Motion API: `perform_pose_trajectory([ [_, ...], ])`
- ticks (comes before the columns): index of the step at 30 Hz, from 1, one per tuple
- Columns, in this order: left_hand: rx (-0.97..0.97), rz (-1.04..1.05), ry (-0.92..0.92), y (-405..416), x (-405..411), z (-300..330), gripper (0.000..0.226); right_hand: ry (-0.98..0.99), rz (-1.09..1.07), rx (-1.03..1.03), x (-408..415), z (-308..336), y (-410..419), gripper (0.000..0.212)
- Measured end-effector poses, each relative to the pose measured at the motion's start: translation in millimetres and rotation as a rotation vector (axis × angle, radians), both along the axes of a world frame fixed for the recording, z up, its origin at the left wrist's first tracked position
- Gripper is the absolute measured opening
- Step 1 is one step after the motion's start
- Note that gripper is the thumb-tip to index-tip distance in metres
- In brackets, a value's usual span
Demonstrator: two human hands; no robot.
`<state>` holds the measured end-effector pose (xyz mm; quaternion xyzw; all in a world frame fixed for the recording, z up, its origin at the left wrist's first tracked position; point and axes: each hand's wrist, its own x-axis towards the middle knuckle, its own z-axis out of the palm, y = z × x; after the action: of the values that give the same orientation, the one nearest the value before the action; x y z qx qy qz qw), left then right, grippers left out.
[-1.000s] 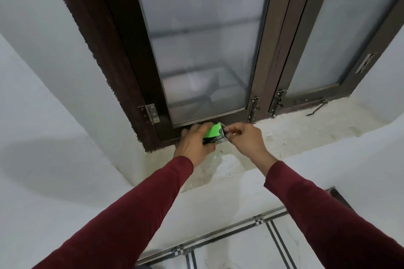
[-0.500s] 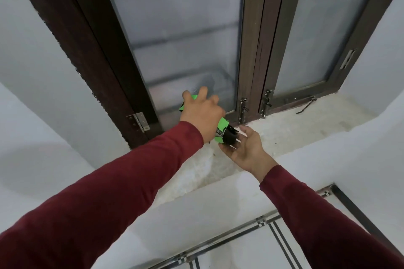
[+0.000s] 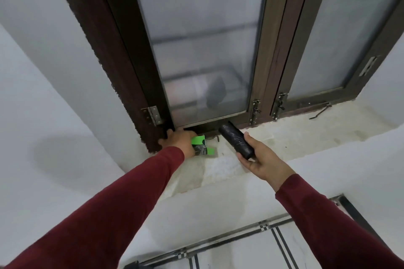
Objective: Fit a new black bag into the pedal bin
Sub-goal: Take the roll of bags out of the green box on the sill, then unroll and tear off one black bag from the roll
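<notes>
Left hand (image 3: 178, 138): left of centre of the frame, pressed down on the green wrapper (image 3: 202, 147) at the inner corner of the window sill (image 3: 290, 135), against the dark window frame (image 3: 105, 54); fingers spread flat over it, not closed round it.
Green wrapper: lies on the sill under and just beside that hand, now empty; half a second ago it was held up between both hands with the roll inside.
Roll of black bags (image 3: 237, 140): centre of the frame, out of its wrapper, tilted above the sill.
Right hand (image 3: 261, 160): right of centre, palm up, fingers loosely curled round the roll's near end.
Meaning: bags are freed; judged next, tear one off.
Pedal bin: not in view.
</notes>
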<state>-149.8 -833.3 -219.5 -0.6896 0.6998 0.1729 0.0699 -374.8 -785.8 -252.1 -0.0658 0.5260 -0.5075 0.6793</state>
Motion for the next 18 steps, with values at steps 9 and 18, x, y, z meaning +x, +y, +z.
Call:
perform_pose_trajectory([
  [9,-0.149,0.389,0.965,31.4,-29.7,-16.2,0.042,-0.066,0.147,-0.032,45.9,1.2,5.8,0.040],
  [18,0.419,0.764,1.549,36.4,-20.6,-17.9,0.044,0.219,0.314,-0.119,54.2,-8.9,4.8,0.020],
])
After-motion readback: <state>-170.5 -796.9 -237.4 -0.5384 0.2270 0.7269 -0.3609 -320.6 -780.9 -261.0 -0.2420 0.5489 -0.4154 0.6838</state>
